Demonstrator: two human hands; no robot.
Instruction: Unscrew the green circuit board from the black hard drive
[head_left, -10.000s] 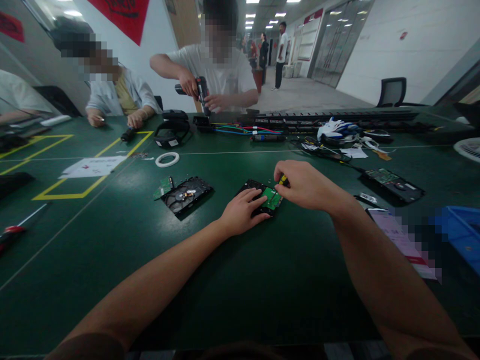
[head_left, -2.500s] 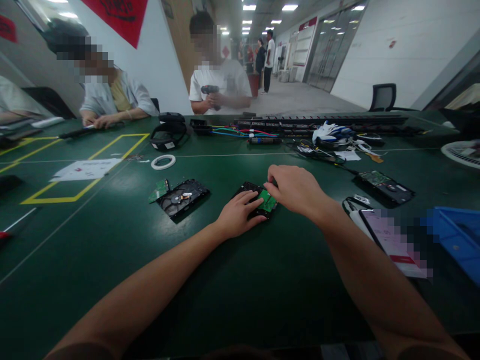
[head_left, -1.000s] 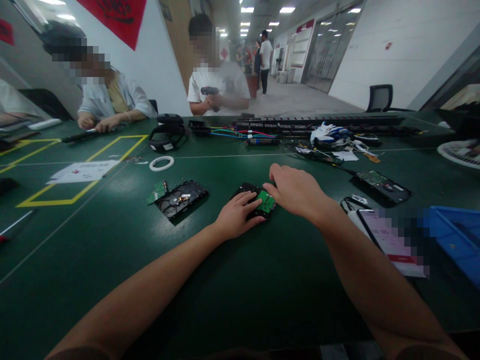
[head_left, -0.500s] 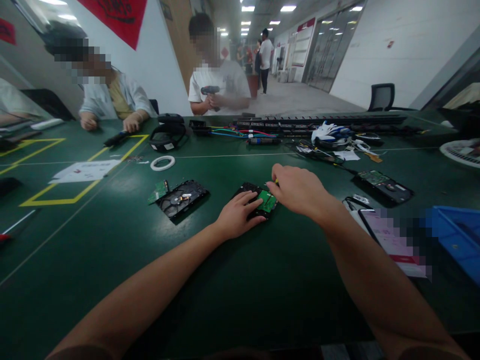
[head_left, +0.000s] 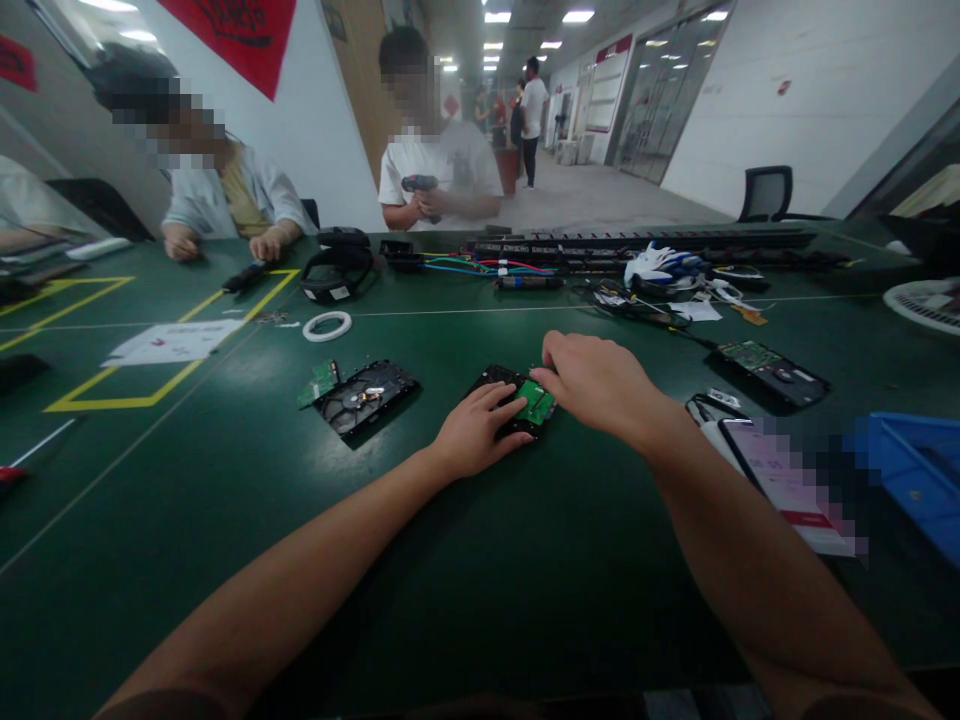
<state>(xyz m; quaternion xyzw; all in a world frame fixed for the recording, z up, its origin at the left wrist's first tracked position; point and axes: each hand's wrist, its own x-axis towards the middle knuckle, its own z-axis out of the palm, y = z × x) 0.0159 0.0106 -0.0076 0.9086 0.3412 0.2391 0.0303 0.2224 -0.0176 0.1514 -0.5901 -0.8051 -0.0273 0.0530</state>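
A hard drive (head_left: 491, 376) with a green circuit board (head_left: 537, 402) lies on the green table in front of me. My left hand (head_left: 480, 428) rests flat across it, fingers spread and touching the drive and board. At the board's upper right edge, my right hand (head_left: 592, 378) is closed in a pinch. It grips a slim tool with a yellow part, almost wholly hidden by the fingers. Left of my hands sits a second hard drive (head_left: 367, 398), opened up, with a loose green circuit board (head_left: 318, 384) against its left end.
Another hard drive (head_left: 769, 375), a phone (head_left: 772, 470) and a blue bin (head_left: 915, 480) are on the right. Further back lie a white tape roll (head_left: 327, 326), cables (head_left: 480, 266) and gloves (head_left: 660, 266). A red-handled screwdriver (head_left: 13, 474) lies far left. Two people sit or stand across the table.
My right hand has shifted very slightly at the board's edge, and the yellow part between its fingers no longer shows clearly. My left hand stays in place.
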